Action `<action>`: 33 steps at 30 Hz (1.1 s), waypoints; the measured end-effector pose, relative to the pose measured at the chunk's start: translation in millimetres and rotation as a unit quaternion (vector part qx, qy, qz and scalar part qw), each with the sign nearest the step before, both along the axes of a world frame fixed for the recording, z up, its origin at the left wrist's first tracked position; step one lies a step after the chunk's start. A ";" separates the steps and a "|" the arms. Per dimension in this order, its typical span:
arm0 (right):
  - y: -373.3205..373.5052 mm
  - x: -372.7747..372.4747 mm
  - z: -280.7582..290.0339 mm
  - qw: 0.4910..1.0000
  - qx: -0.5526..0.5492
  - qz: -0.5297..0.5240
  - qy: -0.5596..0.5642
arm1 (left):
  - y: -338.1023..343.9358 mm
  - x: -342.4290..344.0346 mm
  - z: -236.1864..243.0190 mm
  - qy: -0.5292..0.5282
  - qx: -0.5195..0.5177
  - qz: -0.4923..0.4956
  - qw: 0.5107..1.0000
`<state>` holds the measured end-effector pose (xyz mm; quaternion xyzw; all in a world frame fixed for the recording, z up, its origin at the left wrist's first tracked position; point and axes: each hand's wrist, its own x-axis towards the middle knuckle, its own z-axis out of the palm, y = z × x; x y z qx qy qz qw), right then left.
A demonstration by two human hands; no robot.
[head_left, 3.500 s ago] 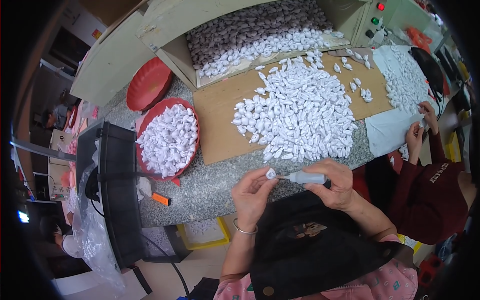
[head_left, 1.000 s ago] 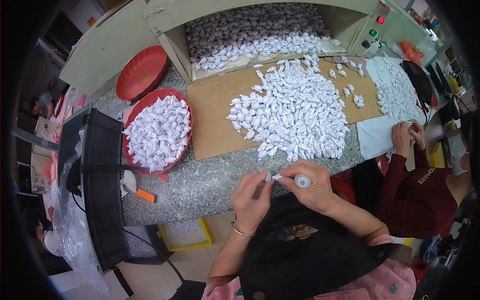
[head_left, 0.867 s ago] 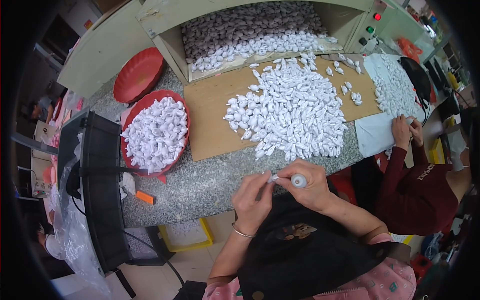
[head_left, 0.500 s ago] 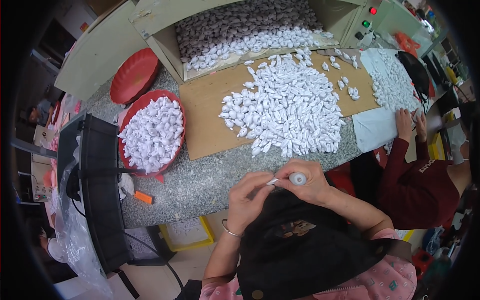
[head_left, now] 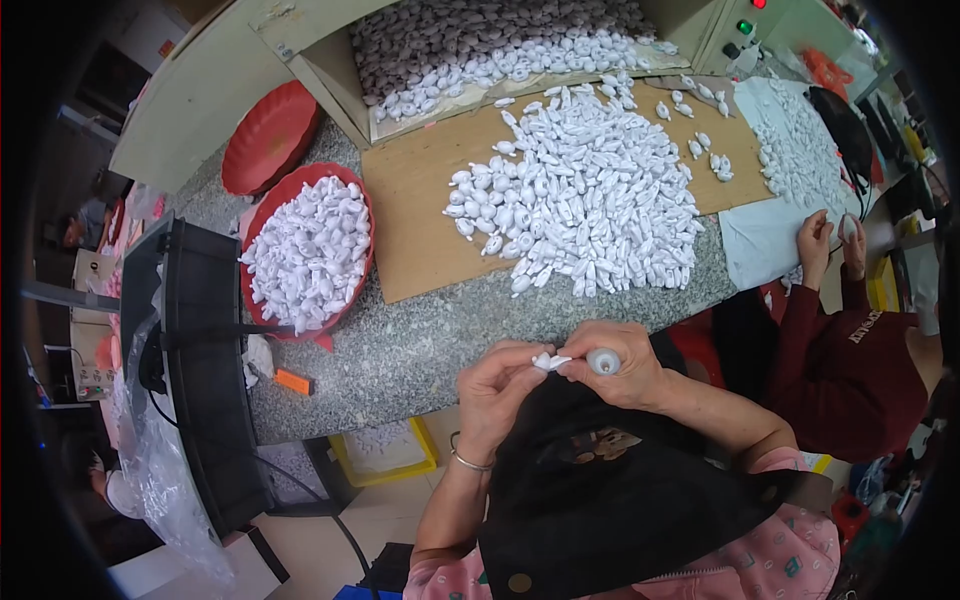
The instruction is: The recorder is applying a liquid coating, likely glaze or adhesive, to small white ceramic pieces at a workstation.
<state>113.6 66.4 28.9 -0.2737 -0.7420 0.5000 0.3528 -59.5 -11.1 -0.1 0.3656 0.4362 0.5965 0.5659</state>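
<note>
"What does the left hand (head_left: 492, 390) hold?"
"It pinches a white piece (head_left: 549, 362) over the tabletop's (head_left: 430, 362) near edge."
"And the right hand (head_left: 625, 368)?"
"Pinching the piece's other end, gripping a bottle (head_left: 604, 361) too."
"Farther out?"
"White pile (head_left: 600, 190) on the board (head_left: 402, 240); filled red bowl (head_left: 278, 198) toward the tabletop's left edge."

Pale lettering (head_left: 868, 326) on a maroon garment (head_left: 855, 390) and small marks (head_left: 793, 566), possibly letters, on pink clothing (head_left: 755, 550).

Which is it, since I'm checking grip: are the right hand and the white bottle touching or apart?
Touching: the head view shows the right hand curled around the white bottle, with no gap between them.
</note>
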 end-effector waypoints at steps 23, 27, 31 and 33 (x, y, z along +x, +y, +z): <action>8.2 -17.1 -10.3 0.972 -0.236 0.009 0.019 | 20.4 -53.1 30.3 0.150 0.031 0.103 0.983; 16.9 7.7 -26.1 0.973 -0.225 -0.007 0.054 | 44.7 -109.4 64.0 0.519 0.096 0.305 0.792; 18.9 16.7 -25.0 0.988 -0.129 0.010 -0.088 | 73.7 -91.2 49.1 0.617 0.174 0.248 0.727; 12.7 11.5 -19.8 0.985 -0.160 -0.004 -0.057 | 96.3 -73.8 31.4 0.598 0.167 0.157 0.768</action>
